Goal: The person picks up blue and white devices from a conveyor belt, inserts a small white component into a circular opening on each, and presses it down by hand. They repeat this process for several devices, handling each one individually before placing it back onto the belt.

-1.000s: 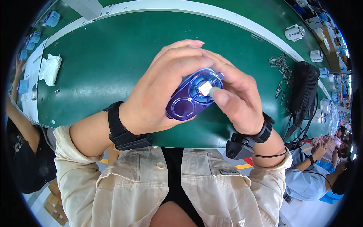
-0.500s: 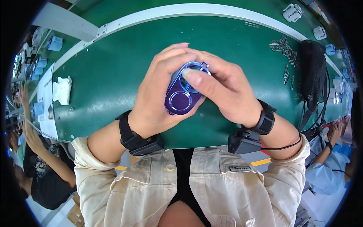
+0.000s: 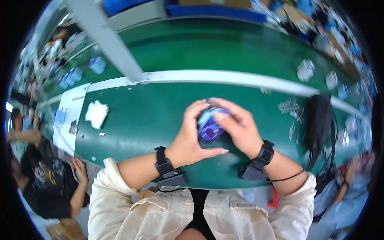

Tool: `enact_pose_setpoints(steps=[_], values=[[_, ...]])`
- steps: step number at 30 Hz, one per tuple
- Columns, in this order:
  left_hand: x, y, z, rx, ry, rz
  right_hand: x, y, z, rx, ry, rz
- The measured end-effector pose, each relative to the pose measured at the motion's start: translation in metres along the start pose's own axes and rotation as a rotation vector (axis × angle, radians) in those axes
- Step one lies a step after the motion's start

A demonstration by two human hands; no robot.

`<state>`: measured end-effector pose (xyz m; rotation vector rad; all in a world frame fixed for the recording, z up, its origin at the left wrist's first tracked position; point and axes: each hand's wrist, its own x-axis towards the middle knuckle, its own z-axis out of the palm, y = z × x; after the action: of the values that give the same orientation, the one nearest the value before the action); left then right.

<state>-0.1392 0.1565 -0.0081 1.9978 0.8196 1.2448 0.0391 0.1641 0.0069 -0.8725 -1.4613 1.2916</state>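
Observation:
In front of me, over the green table, I hold a small purple-and-blue oval device (image 3: 210, 132) with shiny rings on its face; motion blurs its details. My right hand (image 3: 245, 134) is closed round its right and far sides, the thumb lying across its upper part. Along the left side, my left hand (image 3: 185, 138) cups the device with its fingers, while its thumb stretches out to the right below it, apart from it. The fingertips of both hands come together at the far end. Whatever lies beneath the device is hidden by my hands.
A crumpled white wrapper (image 3: 96, 114) lies at left beside a white sheet (image 3: 72, 118). Small metal clips (image 3: 294, 110) are scattered at right, near a black mesh bag (image 3: 319, 124) with cables. Beyond a white rail (image 3: 208, 76) stand several pale containers. People sit at both sides.
My view has tilted up, showing more of the far table. My left thumb has moved off the device and stretched out below it. The device remains between my hands.

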Motion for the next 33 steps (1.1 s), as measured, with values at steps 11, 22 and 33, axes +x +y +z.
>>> enact_pose_setpoints(steps=[11,22,33], values=[[0.012,-0.046,-0.030,0.273,0.009,-0.223,0.148,0.067,-0.154,-0.563,0.842,-0.073],[0.026,-0.057,-0.040,0.452,-0.137,-0.207,0.127,0.025,-0.093,-1.053,0.533,-0.743],[0.058,-0.095,-0.190,0.467,1.004,-0.313,0.097,0.030,-0.033,-1.129,-0.403,-0.243]])
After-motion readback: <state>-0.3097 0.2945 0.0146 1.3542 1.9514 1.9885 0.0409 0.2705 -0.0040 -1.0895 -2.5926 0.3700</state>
